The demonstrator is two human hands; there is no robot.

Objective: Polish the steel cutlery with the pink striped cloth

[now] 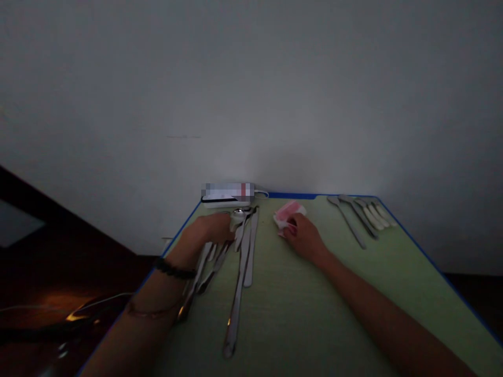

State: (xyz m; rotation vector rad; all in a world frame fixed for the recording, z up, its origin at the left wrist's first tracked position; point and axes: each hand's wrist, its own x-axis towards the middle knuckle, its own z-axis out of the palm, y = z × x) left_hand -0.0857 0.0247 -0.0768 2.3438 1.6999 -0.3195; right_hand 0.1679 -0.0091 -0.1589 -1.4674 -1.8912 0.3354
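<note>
My right hand (304,240) is closed on a pink and white cloth (290,211), bunched near the far middle of the table. At the far left my left hand (214,229) reaches into a loose pile of metal cutlery, its fingers bent downward among the pieces. What lies between those fingers is hard to make out in the dim light. A spoon (238,212) shows its shiny bowl just beyond the fingertips. A long-handled utensil (232,319) points toward me, and a flat metal handle (251,256) lies beside it. More cutlery (214,269) sticks out under my left wrist.
On the right of the pale green, blue-edged table (298,314) lies a row of cutlery: a long spoon (349,222), a dark metal utensil (359,217) and several white-handled pieces (375,215). A phone-like device (228,193) with a white cable stands at the back against the wall (275,104).
</note>
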